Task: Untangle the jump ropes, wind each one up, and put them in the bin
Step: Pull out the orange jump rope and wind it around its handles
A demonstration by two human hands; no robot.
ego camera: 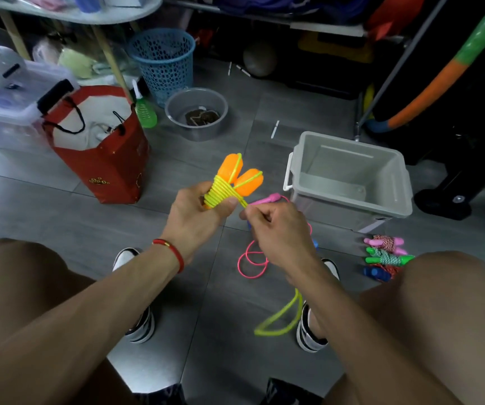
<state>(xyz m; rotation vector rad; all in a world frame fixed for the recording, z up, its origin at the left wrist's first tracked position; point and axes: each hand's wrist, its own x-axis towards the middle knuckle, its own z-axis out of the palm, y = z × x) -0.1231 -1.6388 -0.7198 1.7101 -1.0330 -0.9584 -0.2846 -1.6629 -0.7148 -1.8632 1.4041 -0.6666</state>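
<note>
a red paper bag (pixel 110 168) stands on the floor near a blue mesh basket (pixel 162 58) and a grey basin (pixel 196 112).

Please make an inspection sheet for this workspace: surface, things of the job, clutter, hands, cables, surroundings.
Surface: grey tiled floor.
Job's things: yellow-green plastic rope coiled round two orange handles, a loop trailing on the floor; loose pink rope; three wound ropes on the floor beside the grey plastic bin, which holds nothing.
Clutter: red paper bag, grey basin, blue mesh basket.
Hands: left hand grips the coil; right hand pinches the rope.
Cables: nothing seen.
Surroundings: white shelf, clear storage box, striped hoop.
</note>
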